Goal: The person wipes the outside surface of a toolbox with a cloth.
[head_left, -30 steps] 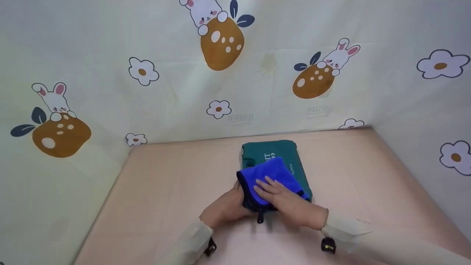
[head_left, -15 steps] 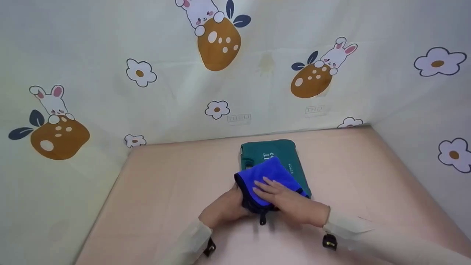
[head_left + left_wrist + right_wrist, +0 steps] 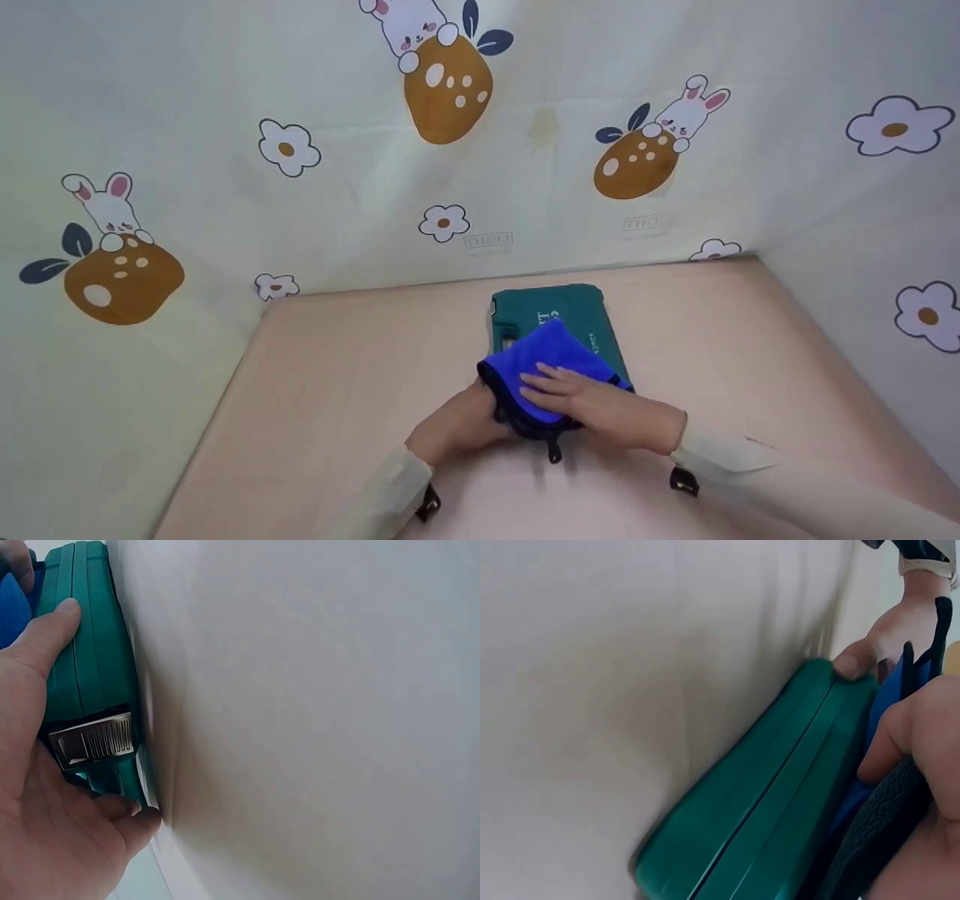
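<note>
A pale fabric backdrop (image 3: 360,82) printed with rabbits (image 3: 109,214), spotted brown fruits (image 3: 448,94) and white flowers (image 3: 444,223) rises behind a beige-pink surface (image 3: 337,382). On the surface, near its middle, lies a green hard plastic case (image 3: 577,304) with pale lettering, partly covered by a folded blue towel (image 3: 551,352) with black edging. The right hand (image 3: 604,405) rests on the towel, fingers extended and slightly spread, pressing it against the case. The left hand (image 3: 466,421) grips the case's left side, thumb along its edge and fingers curled near a metal latch (image 3: 91,741). A small black loop (image 3: 554,450) hangs from the towel.
</note>
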The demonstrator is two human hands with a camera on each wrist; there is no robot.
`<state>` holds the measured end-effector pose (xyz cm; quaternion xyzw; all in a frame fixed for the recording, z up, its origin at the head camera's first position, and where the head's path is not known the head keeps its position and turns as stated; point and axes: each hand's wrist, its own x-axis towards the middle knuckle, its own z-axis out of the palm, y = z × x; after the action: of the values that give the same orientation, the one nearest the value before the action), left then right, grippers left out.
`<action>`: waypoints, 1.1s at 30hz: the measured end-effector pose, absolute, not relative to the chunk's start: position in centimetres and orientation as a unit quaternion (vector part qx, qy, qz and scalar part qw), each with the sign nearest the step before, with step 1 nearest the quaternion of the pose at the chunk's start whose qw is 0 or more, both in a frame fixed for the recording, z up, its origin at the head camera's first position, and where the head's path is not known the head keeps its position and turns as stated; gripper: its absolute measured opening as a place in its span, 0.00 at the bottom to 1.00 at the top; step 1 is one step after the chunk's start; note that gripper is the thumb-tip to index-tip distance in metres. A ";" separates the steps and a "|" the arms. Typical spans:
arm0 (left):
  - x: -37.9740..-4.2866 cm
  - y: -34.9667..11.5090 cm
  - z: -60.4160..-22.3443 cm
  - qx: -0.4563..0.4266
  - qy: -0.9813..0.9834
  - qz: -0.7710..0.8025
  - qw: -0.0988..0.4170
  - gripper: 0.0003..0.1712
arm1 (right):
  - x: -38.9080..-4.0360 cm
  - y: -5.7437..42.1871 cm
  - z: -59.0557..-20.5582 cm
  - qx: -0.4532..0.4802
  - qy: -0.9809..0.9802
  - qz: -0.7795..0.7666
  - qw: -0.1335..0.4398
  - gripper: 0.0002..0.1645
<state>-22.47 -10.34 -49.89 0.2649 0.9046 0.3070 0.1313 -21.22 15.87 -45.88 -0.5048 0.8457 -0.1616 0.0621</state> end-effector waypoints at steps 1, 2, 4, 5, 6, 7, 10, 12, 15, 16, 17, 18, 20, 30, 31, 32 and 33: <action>-22.5 -10.3 -49.9 0.268 0.904 0.306 0.131 0.64 | -21.3 16.0 -45.9 -0.507 0.845 -0.159 0.062 0.49; -22.5 -10.4 -49.9 0.272 0.903 0.305 0.130 0.64 | -21.4 16.2 -45.8 -0.508 0.845 -0.156 0.064 0.50; -22.6 -10.4 -49.9 0.283 0.901 0.305 0.127 0.63 | -21.6 16.4 -45.8 -0.509 0.844 -0.150 0.070 0.52; -22.6 -10.4 -49.9 0.290 0.899 0.305 0.125 0.62 | -21.7 16.5 -45.7 -0.509 0.845 -0.147 0.073 0.54; -22.7 -10.4 -49.9 0.294 0.897 0.305 0.124 0.63 | -21.8 16.6 -45.7 -0.509 0.845 -0.145 0.076 0.55; -22.7 -10.4 -49.9 0.297 0.896 0.306 0.122 0.63 | -21.8 16.7 -45.6 -0.507 0.846 -0.144 0.082 0.55; -22.7 -10.4 -49.9 0.296 0.896 0.307 0.120 0.65 | -22.1 16.9 -45.4 -0.501 0.846 -0.152 0.098 0.56; -22.7 -10.4 -49.8 0.286 0.901 0.304 0.121 0.66 | -22.2 17.0 -45.4 -0.499 0.845 -0.159 0.106 0.54; -22.6 -10.4 -49.7 0.274 0.907 0.295 0.125 0.67 | -22.4 17.2 -45.3 -0.502 0.840 -0.170 0.112 0.52; -22.5 -10.4 -49.6 0.271 0.908 0.292 0.126 0.66 | -22.5 17.3 -45.3 -0.504 0.838 -0.173 0.113 0.51; -22.5 -10.4 -49.6 0.270 0.910 0.289 0.128 0.66 | -22.6 17.4 -45.3 -0.507 0.836 -0.176 0.113 0.50; -22.5 -10.4 -49.6 0.270 0.911 0.285 0.128 0.65 | -22.7 17.5 -45.3 -0.509 0.834 -0.180 0.113 0.50; -22.5 -10.3 -49.6 0.270 0.913 0.279 0.127 0.64 | -22.9 17.8 -45.3 -0.512 0.831 -0.187 0.109 0.50; -22.4 -10.1 -49.7 0.250 0.923 0.265 0.121 0.70 | -23.0 19.3 -45.4 -0.507 0.824 -0.229 0.109 0.51; -22.4 -10.1 -49.7 0.249 0.923 0.268 0.122 0.71 | -23.0 19.4 -45.4 -0.505 0.824 -0.231 0.110 0.52; -22.4 -10.1 -49.7 0.246 0.923 0.271 0.124 0.71 | -23.0 19.6 -45.3 -0.503 0.824 -0.234 0.112 0.53; -22.5 -10.2 -49.7 0.244 0.922 0.273 0.125 0.72 | -23.0 19.7 -45.3 -0.500 0.825 -0.235 0.115 0.53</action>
<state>-22.45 -10.15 -49.73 0.2436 0.9223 0.2728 0.1249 -23.01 19.69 -45.30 -0.5001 0.8254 -0.2352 0.1153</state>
